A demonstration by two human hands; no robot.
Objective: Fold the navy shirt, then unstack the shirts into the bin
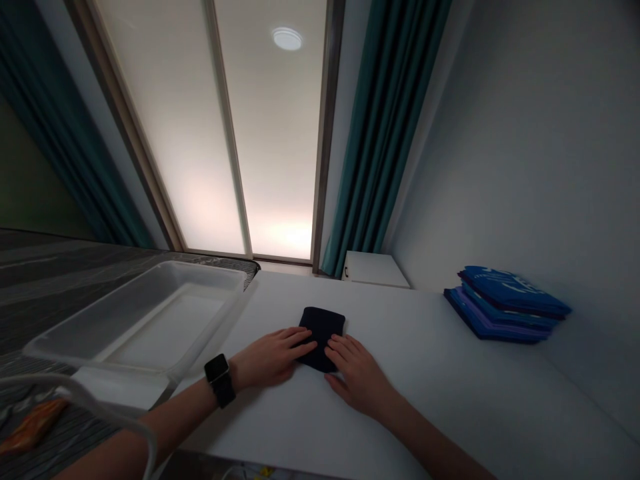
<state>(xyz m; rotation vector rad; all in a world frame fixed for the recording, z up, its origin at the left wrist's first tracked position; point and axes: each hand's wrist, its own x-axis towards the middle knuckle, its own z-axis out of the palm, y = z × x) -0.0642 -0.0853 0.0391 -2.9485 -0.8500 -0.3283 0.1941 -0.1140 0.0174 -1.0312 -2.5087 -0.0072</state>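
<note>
Left hand (270, 359) and right hand (359, 375), fingers loosely spread and gripping nothing, rest upon a dark folded cloth (324, 321) atop a white table (285, 427).

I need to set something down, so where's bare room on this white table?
Bare white table lies between your right hand and the blue-purple stack, and nearest you between the forearms. Crowded: the middle, where left hand and right touch dark folded cloth.
</note>
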